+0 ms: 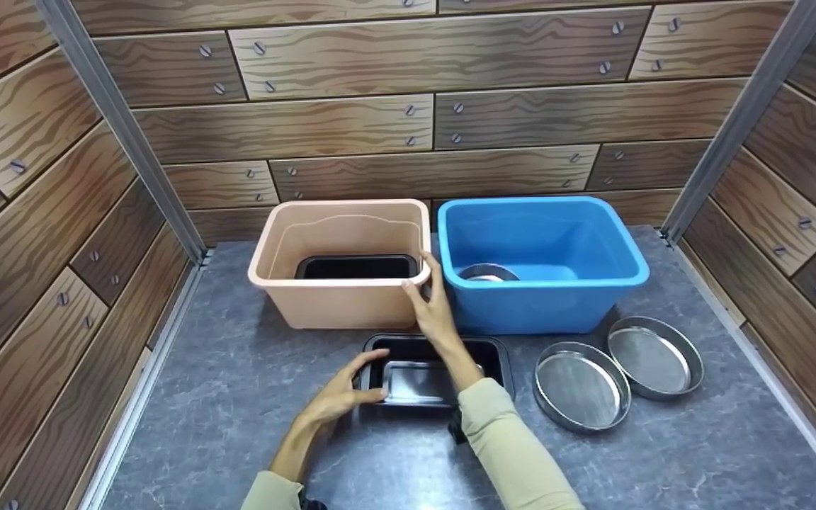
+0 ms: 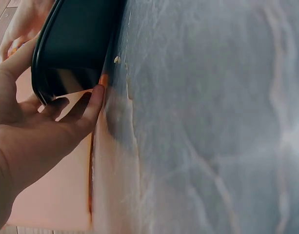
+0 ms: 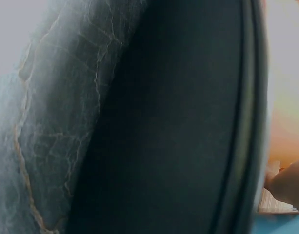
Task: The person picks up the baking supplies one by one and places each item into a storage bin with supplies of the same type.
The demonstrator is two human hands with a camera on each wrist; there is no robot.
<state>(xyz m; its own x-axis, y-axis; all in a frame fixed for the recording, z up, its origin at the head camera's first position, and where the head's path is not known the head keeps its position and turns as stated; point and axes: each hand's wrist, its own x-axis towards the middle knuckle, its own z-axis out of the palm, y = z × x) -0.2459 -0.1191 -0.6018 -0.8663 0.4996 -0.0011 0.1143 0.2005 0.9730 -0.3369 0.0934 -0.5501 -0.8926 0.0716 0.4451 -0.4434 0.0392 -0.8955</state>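
Observation:
On the table stands a black loaf pan (image 1: 422, 382) with a shiny rectangular base. My left hand (image 1: 341, 389) grips its left end, one digit over the rim; in the left wrist view the fingers of that hand (image 2: 47, 117) reach along the end wall towards the base. Behind the pan is a peach bin (image 1: 344, 304) with another black loaf pan (image 1: 358, 267) inside. My right hand (image 1: 436, 312) reaches over the pan and touches the bin's right front corner with extended fingers. In the right wrist view the pan's dark side (image 3: 173, 117) fills the middle.
Right of the peach bin stands a blue bin (image 1: 528, 308), with a round metal pan (image 1: 486, 272) in it. Two more round metal pans, a nearer one (image 1: 581, 389) and a farther one (image 1: 652, 358), lie in front to the right. Wood-patterned walls (image 1: 380, 64) enclose the table.

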